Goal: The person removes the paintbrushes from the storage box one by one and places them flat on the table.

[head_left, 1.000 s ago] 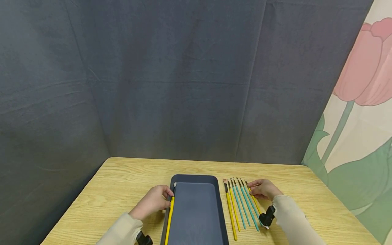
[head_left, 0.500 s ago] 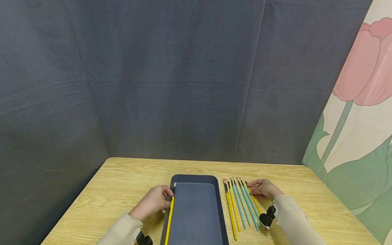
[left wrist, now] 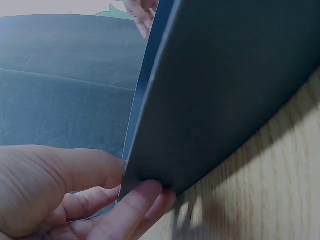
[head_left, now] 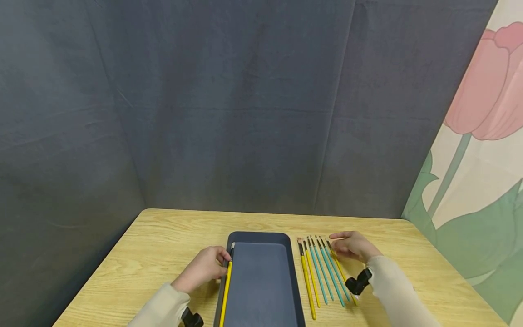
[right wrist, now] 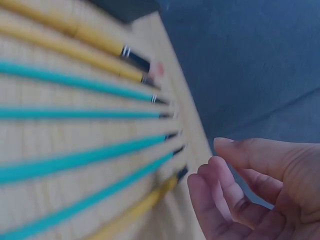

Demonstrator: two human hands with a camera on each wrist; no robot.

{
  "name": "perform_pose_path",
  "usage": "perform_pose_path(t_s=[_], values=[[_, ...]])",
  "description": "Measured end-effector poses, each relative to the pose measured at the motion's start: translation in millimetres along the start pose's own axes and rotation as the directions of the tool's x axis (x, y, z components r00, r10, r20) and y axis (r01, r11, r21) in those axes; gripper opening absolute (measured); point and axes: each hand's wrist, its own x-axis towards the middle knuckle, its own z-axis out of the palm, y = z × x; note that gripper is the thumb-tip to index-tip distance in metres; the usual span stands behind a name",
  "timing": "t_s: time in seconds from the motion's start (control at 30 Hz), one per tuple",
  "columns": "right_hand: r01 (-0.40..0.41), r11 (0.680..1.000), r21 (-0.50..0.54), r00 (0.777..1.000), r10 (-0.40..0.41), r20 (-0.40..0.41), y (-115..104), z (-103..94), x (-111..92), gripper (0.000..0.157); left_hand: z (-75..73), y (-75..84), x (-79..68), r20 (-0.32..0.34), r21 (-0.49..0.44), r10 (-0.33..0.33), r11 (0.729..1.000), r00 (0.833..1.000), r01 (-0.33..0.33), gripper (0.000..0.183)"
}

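Note:
My left hand (head_left: 207, 269) pinches the left edge of a dark blue-grey tray (head_left: 261, 237); the left wrist view has the thumb over the rim and the fingers against the outer wall. Inside the tray, along its left side, lies a yellow paintbrush (head_left: 226, 293), bristles pointing away. Right of the tray, several paintbrushes are fanned out on the table, yellow ones at both ends and teal paintbrushes (head_left: 323, 276) between. My right hand (head_left: 354, 246) hovers, fingers loosely bent and holding nothing, beside the bristle end of the rightmost yellow paintbrush (right wrist: 145, 207).
The wooden table (head_left: 175, 236) ends at a dark grey cloth backdrop (head_left: 245, 136). A wall covering with a pink tulip (head_left: 482, 86) is on the right. A wide yellow paintbrush (head_left: 305, 272) lies closest to the tray's right side.
My right hand has lifted away from the rightmost yellow paintbrush, which it touched before, and moved slightly up and to the right. The left hand and tray stay in place.

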Motion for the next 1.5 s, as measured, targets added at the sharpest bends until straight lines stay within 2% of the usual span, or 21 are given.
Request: perform_pose_path(t_s=[0.33,0.6,0.73,0.9,1.07,1.23,1.5], values=[[0.065,0.997,0.031,0.997,-0.067,0.043,-33.4,38.2,6.6,0.04,-0.6,1.7,-2.2,-0.009,-0.003,-0.013,1.0,1.0,0.013,0.025],[0.131,0.986,0.103,0.977,-0.147,0.156,-57.0,74.9,8.3,0.04,-0.5,1.2,-1.7,-0.008,-0.006,-0.009,1.0,1.0,0.009,0.026],[0.139,0.981,0.136,0.964,-0.165,0.208,-69.6,96.7,7.0,0.042,-0.2,0.2,-0.7,-0.004,-0.009,-0.01,1.0,1.0,0.01,0.025],[0.105,0.981,0.164,0.961,-0.142,0.237,-81.6,125.8,6.3,0.039,0.0,-0.7,-0.2,0.003,-0.013,-0.013,1.0,1.0,0.013,0.025],[0.047,0.983,0.175,0.96,-0.093,0.264,-83.1,158.0,9.5,0.033,-0.6,-1.1,-0.3,0.001,-0.007,-0.023,1.0,1.0,0.023,0.025],[0.004,0.991,0.133,0.961,-0.041,0.275,-79.8,186.5,13.8,0.033,-0.9,-1.2,0.7,0.0,-0.004,-0.029,1.0,1.0,0.029,0.025],[-0.034,0.997,0.062,0.968,0.017,0.251,-75.2,217.0,20.7,0.03,-2.3,-0.3,-2.3,-0.002,0.006,-0.019,1.0,1.0,0.019,0.027]])
